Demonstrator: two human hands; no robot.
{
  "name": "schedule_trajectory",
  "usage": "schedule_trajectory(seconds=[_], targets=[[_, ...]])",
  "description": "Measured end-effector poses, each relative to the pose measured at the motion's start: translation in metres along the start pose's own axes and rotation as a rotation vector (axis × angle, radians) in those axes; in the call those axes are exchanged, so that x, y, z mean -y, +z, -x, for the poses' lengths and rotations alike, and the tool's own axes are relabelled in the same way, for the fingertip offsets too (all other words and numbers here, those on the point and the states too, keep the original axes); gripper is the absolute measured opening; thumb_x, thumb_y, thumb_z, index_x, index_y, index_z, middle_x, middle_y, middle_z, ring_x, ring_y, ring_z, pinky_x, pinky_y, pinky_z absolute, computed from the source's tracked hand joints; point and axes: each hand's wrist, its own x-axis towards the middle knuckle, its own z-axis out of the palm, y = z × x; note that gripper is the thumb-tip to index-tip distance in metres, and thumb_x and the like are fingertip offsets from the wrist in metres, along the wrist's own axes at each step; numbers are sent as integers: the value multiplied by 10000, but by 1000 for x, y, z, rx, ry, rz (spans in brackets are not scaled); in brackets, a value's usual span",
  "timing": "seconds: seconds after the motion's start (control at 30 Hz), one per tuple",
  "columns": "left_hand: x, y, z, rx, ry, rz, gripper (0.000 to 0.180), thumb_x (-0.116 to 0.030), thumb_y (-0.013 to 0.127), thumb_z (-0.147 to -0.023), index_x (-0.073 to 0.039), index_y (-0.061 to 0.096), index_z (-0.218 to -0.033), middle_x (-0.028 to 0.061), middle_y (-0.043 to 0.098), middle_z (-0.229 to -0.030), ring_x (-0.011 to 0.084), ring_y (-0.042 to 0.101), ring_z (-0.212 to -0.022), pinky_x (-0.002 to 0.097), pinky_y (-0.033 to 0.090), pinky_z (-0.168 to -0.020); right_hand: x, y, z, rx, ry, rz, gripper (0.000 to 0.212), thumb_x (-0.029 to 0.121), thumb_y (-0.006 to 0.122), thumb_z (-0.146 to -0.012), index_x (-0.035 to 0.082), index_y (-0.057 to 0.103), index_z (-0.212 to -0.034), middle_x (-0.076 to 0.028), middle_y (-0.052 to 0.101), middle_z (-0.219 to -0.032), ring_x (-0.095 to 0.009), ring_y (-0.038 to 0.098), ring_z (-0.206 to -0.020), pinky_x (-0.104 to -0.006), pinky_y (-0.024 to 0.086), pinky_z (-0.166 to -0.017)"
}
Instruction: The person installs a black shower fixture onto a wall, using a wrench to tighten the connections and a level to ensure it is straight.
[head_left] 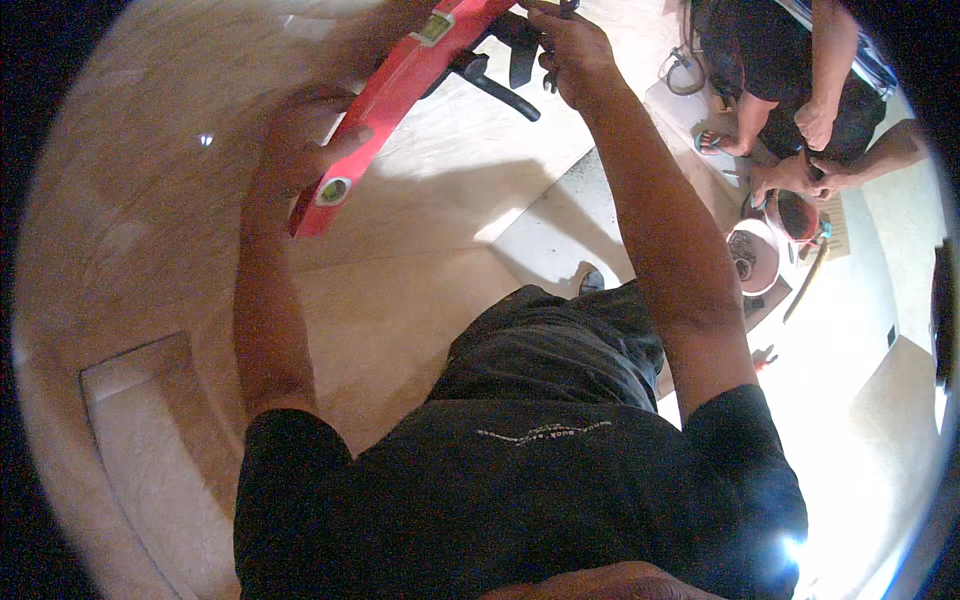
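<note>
Left hand (308, 140): fingers closed on lower end of red spirit level (386, 114), upper centre, partly hiding black fitting (506, 98). Right hand (578, 46): fingers curled near fitting, cannot tell hold. White bucket (768, 258) near co-worker's hands (788, 181), right.

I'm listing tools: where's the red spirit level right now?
The red spirit level slants across the head view's top, left of centre, with the left hand on its lower part and a black fixture just to its right.

Both arms (660, 220) extend forward, hands (308, 145) (578, 50) curled, the shadowed left apparently so.
</note>
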Motion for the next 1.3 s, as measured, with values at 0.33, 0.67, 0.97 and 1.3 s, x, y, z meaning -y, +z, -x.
schedule_trajectory(seconds=[0.33, 0.67, 0.97, 1.3], targets=[[12, 6, 1, 17, -40, 50, 428, -388, 751, -794, -31, 727, -1030, 142, 662, -1096, 298, 608, -1075, 390, 450, -973, -7, -2, -4, 26, -58, 20, 374, 230, 605, -909, 58, 646, -1238, 8, 549, -714, -85, 352, -468, -238, 282, -406], [14, 9, 4, -16, -60, 168, 383, -332, 789, -784, -30, 736, -1014, 115, 648, -1139, 258, 605, -1117, 377, 441, -1005, -8, -4, -2, 81, -123, 67, 415, 284, 620, -920, 44, 632, -1258, 4, 563, -731, -79, 373, -494, -241, 313, -423], [27, 18, 3, -47, -72, 206, 395, -345, 793, -777, -33, 741, -1013, 147, 648, -1181, 287, 590, -1157, 396, 421, -1037, -3, -3, 6, 102, -176, 87, 441, 324, 629, -925, 46, 630, -1268, 6, 565, -731, -76, 370, -497, -240, 315, -421], [23, 14, 0, -38, -51, 140, 401, -356, 800, -766, -34, 744, -998, 132, 652, -1171, 286, 597, -1144, 397, 425, -1035, -3, 2, 1, 28, -124, 76, 365, 223, 577, -941, 63, 639, -1263, -1, 577, -710, -77, 341, -458, -246, 281, -399]])
